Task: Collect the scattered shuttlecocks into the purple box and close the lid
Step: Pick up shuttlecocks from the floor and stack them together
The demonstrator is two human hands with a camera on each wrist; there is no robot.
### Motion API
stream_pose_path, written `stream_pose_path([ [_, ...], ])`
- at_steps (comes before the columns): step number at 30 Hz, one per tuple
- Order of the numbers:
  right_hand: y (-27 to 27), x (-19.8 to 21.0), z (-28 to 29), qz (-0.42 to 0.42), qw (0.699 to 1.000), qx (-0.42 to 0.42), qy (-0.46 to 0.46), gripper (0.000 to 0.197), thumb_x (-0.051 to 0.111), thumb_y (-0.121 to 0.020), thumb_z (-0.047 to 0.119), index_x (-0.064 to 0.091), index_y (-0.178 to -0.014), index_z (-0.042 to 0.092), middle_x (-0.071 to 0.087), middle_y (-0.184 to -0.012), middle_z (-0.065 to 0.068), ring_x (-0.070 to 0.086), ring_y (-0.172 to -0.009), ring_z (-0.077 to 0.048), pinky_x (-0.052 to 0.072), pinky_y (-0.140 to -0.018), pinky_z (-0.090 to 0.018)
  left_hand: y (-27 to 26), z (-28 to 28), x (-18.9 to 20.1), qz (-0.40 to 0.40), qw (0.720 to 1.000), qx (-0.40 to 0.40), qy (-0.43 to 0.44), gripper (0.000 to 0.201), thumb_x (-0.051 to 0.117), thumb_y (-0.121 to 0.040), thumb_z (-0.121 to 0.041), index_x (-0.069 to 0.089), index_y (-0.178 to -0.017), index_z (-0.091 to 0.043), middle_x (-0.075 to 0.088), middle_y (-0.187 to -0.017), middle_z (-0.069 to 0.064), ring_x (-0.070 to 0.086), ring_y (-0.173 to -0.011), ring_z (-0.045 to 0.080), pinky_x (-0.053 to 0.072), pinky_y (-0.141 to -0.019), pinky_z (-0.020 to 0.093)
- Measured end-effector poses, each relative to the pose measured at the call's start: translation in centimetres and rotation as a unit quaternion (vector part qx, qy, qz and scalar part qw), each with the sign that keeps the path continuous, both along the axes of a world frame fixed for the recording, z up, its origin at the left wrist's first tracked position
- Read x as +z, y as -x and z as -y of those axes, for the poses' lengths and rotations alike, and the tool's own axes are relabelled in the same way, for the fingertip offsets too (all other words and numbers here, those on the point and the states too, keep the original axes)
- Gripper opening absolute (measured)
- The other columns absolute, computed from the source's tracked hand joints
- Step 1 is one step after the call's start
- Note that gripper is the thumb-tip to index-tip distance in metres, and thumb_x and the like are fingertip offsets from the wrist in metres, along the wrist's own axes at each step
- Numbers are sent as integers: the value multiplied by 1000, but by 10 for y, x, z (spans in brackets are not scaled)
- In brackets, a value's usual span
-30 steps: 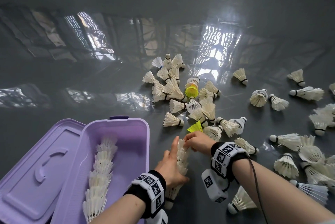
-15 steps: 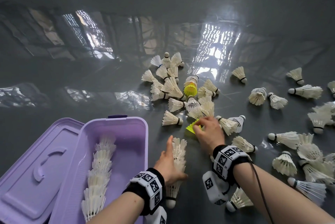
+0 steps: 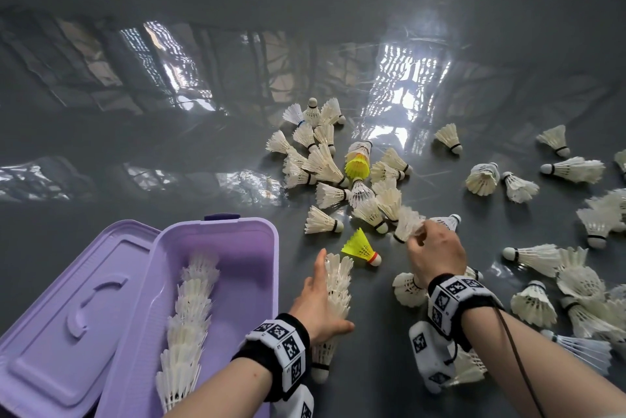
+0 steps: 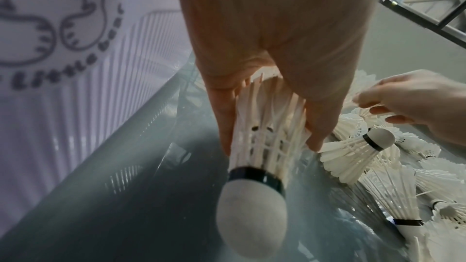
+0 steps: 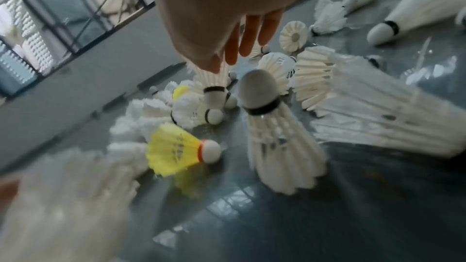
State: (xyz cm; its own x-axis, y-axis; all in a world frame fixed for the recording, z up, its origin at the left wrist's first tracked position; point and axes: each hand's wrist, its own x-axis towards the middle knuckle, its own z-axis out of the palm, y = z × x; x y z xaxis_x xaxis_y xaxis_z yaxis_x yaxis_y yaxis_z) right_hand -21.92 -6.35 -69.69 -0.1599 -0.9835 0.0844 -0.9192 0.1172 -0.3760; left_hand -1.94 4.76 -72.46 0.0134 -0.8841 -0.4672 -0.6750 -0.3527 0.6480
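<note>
The purple box [image 3: 261,268] stands open at lower left, its lid [image 3: 61,322] folded out to the left. A nested row of white shuttlecocks [image 3: 189,319] lies inside it. My left hand [image 3: 318,302] grips a stack of nested white shuttlecocks [image 3: 337,289] lying on the floor just right of the box; its cork end [image 4: 249,218] points toward me. My right hand [image 3: 430,248] pinches the feathers of a white shuttlecock [image 3: 406,222] at the edge of the pile. A yellow shuttlecock [image 3: 360,246] lies between my hands.
Many white shuttlecocks [image 3: 325,163] are strewn over the glossy grey floor [image 3: 169,146] ahead and to the right, with another yellow one [image 3: 357,167] in the pile. More lie beside and under my right forearm [image 3: 531,302].
My right hand has moved right, from the yellow shuttlecock to a white one, which it now pinches. The yellow one lies uncovered. My left hand holds its stack in the same place.
</note>
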Motion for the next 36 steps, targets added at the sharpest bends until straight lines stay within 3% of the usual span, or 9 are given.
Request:
stream_pose_path([
  [2, -6, 5, 6, 129, 991, -39, 14, 16, 59, -86, 28, 60, -84, 13, 60, -85, -5, 55, -82, -25, 41, -72, -30, 0, 0, -1, 0, 1000, -3, 2, 140, 86, -57, -40, -32, -131, -56, 27, -151, 6, 41, -135, 28, 35, -111, 44],
  [5, -25, 3, 11, 308, 951, -16, -36, 13, 66, -85, 28, 63, -79, 17, 63, -77, -2, 56, -74, -20, 39, -66, -27, -1, -1, 0, -3, 1000, -12, 6, 140, 86, -57, -39, -32, -130, -58, 25, -153, 4, 40, -136, 27, 35, -111, 43],
  [8, -46, -1, 5, 377, 917, 62, -117, 14, 68, -84, 26, 63, -72, 20, 60, -69, 4, 53, -66, -13, 44, -64, -25, -1, -2, 6, -5, 999, -37, 6, 138, 84, -61, -35, -32, -131, -57, 27, -151, 7, 46, -131, 28, 39, -107, 42],
  [13, -58, -5, -6, 307, 904, 169, -246, 20, 67, -84, 23, 60, -66, 20, 57, -63, 7, 50, -60, -8, 39, -58, -19, 2, -4, 18, 46, 996, -78, 5, 135, 81, -68, -36, -38, -127, -58, 32, -144, 5, 60, -111, 34, 49, -93, 43],
  [16, -54, -7, -5, 303, 893, 159, -292, 15, 66, -84, 23, 67, -70, 18, 60, -67, 5, 53, -65, -9, 41, -63, -22, 3, -4, 21, 66, 994, -83, 8, 136, 80, -69, -37, -43, -126, -54, 32, -141, 5, 61, -109, 34, 50, -91, 42],
  [21, -51, -4, -2, 288, 893, 171, -301, 21, 61, -86, 25, 65, -66, 17, 55, -66, 3, 49, -66, -13, 39, -65, -28, 3, -2, 24, 63, 995, -83, 9, 140, 80, -68, -42, -48, -123, -51, 32, -142, 7, 58, -115, 34, 49, -94, 43],
  [26, -56, 0, -8, 258, 900, 196, -291, 32, 53, -91, 34, 60, -70, 10, 51, -69, -3, 45, -65, -16, 35, -63, -29, 6, -5, 24, 30, 997, -73, 14, 131, 71, -69, -60, -45, -128, -50, 32, -147, 10, 52, -122, 35, 45, -100, 45],
  [30, -60, 2, -10, 251, 900, 197, -297, 29, 53, -91, 33, 64, -74, 14, 54, -70, -3, 47, -65, -15, 35, -63, -29, 5, -4, 21, 8, 999, -34, 31, 118, 63, -72, -56, -42, -125, -58, 37, -147, 11, 54, -120, 37, 45, -99, 47],
  [36, -63, 2, -15, 223, 900, 217, -306, 33, 55, -90, 28, 54, -58, 19, 49, -59, 3, 43, -56, -9, 33, -55, -23, 4, -3, 12, -29, 999, -35, -5, 129, 71, -59, -56, -39, -125, -61, 45, -143, 8, 53, -123, 33, 44, -101, 47],
])
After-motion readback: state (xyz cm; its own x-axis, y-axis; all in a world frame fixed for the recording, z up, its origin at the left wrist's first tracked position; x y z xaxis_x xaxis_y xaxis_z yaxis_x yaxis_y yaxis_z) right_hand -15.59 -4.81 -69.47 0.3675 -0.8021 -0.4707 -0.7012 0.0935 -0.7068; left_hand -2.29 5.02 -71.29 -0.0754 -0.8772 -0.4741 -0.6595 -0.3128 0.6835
